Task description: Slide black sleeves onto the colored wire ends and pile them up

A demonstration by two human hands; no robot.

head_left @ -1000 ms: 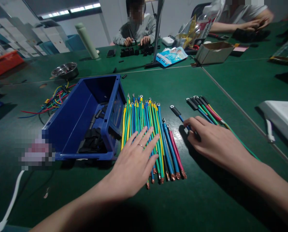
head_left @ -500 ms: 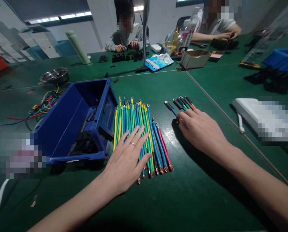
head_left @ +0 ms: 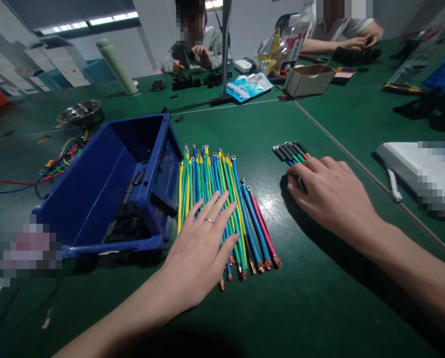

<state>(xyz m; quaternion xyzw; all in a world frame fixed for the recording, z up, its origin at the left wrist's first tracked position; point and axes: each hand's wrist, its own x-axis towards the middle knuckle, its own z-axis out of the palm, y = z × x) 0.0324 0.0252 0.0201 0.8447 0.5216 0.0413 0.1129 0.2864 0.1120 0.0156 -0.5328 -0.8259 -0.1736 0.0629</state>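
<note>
My left hand (head_left: 198,253), a ring on one finger, lies flat with fingers spread across a row of cables (head_left: 208,174). These are green-yellow and blue, with metal ring lugs at the far ends and bare copper at several near ends. Right of that hand lie thicker blue cables (head_left: 255,223) and a red cable (head_left: 263,223). My right hand (head_left: 325,196) is curled over a small bunch of cables with black sleeves (head_left: 290,150) and ring lugs. Its fingers are bent around their near part, which the hand hides.
To the left, a blue bin (head_left: 91,199) holds black pieces. Beyond it are loose coloured wires (head_left: 63,161) and a metal bowl (head_left: 82,114). A white device (head_left: 401,164) lies right. Across the table, two people work near a cardboard box (head_left: 309,80) and a metal post (head_left: 225,49).
The blue black-sleeved cable that lay apart under my right hand is now drawn rightward against the bunch. My left hand stays on the cable row. The view has shifted slightly.
</note>
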